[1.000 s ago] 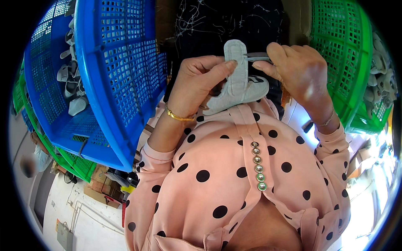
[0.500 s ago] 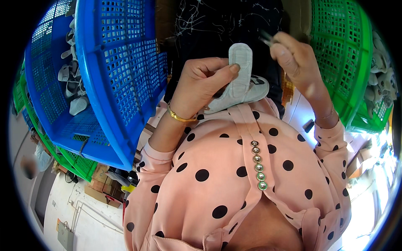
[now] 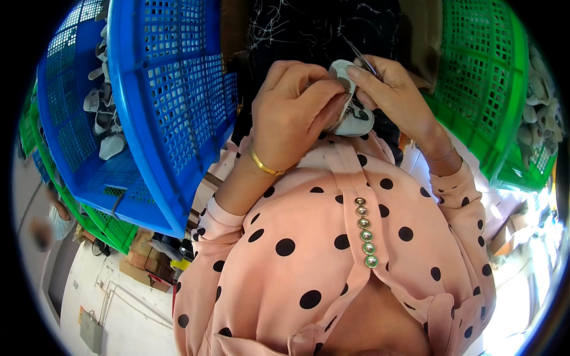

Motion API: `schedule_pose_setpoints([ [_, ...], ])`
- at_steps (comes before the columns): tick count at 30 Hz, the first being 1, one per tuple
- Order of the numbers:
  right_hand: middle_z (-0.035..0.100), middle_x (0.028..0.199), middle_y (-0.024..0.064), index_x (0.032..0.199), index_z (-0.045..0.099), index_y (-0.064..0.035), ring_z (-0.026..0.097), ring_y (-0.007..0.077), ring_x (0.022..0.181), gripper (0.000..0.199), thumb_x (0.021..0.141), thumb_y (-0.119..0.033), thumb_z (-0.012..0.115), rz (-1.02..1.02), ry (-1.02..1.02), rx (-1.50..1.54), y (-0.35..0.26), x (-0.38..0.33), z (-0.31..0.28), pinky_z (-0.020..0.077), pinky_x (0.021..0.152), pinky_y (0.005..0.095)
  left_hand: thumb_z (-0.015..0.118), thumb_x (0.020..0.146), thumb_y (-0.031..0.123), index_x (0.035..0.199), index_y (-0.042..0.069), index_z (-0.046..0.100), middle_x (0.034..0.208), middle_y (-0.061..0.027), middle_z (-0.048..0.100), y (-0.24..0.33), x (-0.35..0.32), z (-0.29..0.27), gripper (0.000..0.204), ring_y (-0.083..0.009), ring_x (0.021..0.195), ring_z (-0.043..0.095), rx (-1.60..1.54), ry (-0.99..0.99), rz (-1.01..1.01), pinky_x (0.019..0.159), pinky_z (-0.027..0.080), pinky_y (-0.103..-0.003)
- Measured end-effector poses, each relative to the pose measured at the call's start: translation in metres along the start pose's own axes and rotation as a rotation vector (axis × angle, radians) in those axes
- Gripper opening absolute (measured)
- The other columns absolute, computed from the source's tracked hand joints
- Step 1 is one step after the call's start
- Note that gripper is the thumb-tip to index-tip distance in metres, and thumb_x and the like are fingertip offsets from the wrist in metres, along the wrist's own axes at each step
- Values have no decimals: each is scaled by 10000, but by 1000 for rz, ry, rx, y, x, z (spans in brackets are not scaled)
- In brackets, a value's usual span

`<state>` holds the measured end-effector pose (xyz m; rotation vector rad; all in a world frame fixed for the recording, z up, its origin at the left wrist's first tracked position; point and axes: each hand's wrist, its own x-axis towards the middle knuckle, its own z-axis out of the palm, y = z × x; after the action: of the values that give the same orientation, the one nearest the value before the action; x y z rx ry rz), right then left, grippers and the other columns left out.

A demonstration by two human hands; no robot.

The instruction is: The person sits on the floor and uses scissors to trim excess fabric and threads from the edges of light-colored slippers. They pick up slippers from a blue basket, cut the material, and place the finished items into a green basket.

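The person's left hand (image 3: 294,110) was bunched, thumb and fingers pinching a small white shoe (image 3: 356,123), though the fingertips were partly hidden from me. The right hand (image 3: 395,95) had a slim metal tool (image 3: 369,65) gripped among its fingers, pointing up and away, while its thumb pressed the shoe's raised pale flap (image 3: 342,69). The shoe sat between both hands, just in front of the peach blouse (image 3: 332,237) with black spots. A gold bracelet (image 3: 264,164) circled the left wrist. Farther off, dark cloth (image 3: 332,26) was strewn with loose white threads. Blue plastic basketwork (image 3: 178,107) rose near on the left, with pale shoes (image 3: 111,146) lying inside; on the right stood a green basket (image 3: 481,71), more pale shoes (image 3: 540,104) showing past its lattice. Out at the far left I saw another person (image 3: 60,224) and some cardboard boxes (image 3: 142,264).
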<state>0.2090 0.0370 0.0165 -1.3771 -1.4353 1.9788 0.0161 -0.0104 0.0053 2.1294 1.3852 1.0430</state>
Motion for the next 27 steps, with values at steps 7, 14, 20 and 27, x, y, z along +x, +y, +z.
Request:
schedule_pose_setpoints([
  [7,444,611,-37,991,601,48,394,26,569,344,992,-292,551,-29,52,-29,6,3,1,349,501,211,670,815,8,865,69,597,859,-83,607,-31,4,-14,108,-271,823,575,344,149,-233,729,456,-349],
  [14,429,615,-33,993,604,41,382,31,569,353,991,-308,554,-25,33,-77,8,7,-3,354,507,211,704,813,136,1000,61,670,1028,-81,665,-30,-1,-30,204,-273,1007,590,199,43,-172,882,452,-405],
  [20,437,617,-36,944,604,29,380,30,570,356,989,-321,558,-64,77,-52,5,6,2,353,506,211,707,788,112,895,84,706,887,-48,691,-8,-8,-11,110,-262,911,620,167,-80,-124,909,447,-426],
  [27,441,614,-33,941,608,22,386,32,570,361,983,-334,565,-77,90,-61,11,7,-1,354,507,214,697,818,99,1018,71,694,1002,-93,678,-36,0,-37,202,-278,999,604,748,41,-191,894,468,-409],
])
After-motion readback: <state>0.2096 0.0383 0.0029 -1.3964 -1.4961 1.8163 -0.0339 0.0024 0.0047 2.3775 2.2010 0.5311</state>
